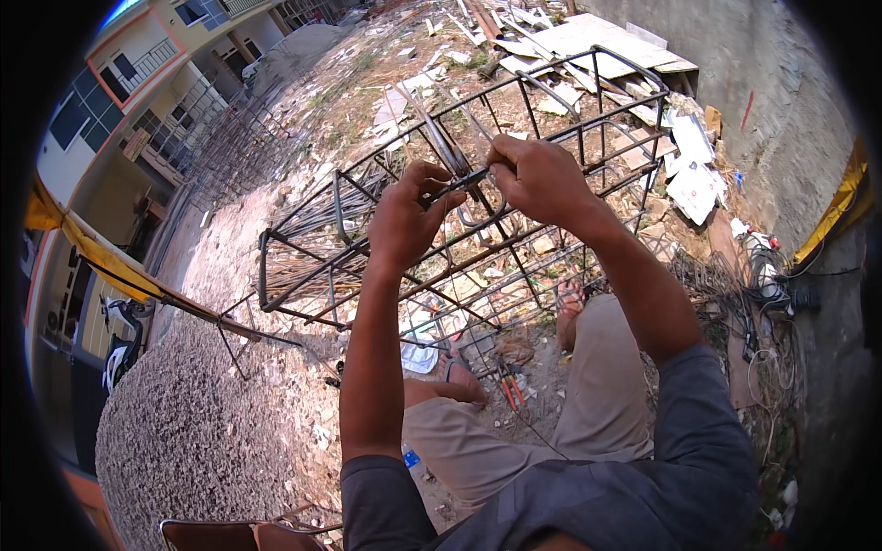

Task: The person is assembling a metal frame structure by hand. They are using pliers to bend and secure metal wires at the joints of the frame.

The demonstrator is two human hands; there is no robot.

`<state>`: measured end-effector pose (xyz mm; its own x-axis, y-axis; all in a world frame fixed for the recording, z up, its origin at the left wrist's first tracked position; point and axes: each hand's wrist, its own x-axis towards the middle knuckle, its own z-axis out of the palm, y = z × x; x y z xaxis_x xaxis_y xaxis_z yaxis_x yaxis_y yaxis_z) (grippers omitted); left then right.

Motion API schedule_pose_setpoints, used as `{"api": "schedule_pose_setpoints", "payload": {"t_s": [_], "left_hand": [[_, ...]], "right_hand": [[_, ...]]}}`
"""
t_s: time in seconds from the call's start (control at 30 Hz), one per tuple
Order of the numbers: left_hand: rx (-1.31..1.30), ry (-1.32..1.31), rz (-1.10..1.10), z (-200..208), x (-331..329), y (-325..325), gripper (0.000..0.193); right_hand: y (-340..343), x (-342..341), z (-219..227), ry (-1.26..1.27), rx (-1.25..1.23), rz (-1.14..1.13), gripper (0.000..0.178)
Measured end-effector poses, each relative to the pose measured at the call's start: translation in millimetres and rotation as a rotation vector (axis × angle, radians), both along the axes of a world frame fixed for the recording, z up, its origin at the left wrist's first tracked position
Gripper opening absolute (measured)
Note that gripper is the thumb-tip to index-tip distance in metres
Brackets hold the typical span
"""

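A long cage of dark steel rebar [344, 254] stretches across in front of me, its bars joined by bent square stirrups. At its upper middle, my left hand [404, 216] is closed, thumb and fingers pinching round a bar where several rods meet. On the other side of that joint my right hand [542, 182] is closed too, its thumb and forefinger pressed together on what looks like a thin wire. The fingertips partly hide the wire and the joint. Below the cage, pliers with red handles [512, 390] lie on the ground between my feet.
A gravel heap [197, 432] rises at left, beside a yellow strap [110, 266]. Loose rods [317, 275] lie beyond the cage. White boards [588, 44] and scraps cover the far ground. A concrete wall [772, 101] stands at right, with tangled cables [767, 312] at its foot.
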<state>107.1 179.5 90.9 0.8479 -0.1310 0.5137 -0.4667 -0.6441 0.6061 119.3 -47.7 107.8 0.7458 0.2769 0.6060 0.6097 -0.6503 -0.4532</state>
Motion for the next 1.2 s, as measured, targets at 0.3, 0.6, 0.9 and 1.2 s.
{"api": "schedule_pose_setpoints", "payload": {"t_s": [0.3,0.6,0.9,1.2], "left_hand": [[0.082,0.033,0.007,1.4,-0.4,5.5,0.028],[0.051,0.047,-0.017,3.2,2.3,3.4,0.030],[-0.012,0.097,-0.045,-3.1,6.2,7.7,0.033],[-0.014,0.110,-0.082,8.4,0.3,4.2,0.027]], "right_hand": [[-0.3,24.7,34.0,0.110,-0.283,-0.049,0.015],[4.4,53.9,45.9,0.156,-0.361,-0.147,0.017],[-23.1,21.7,22.7,0.179,-0.071,-0.005,0.021],[-2.8,-10.1,-17.9,0.112,0.341,0.066,0.023]]}}
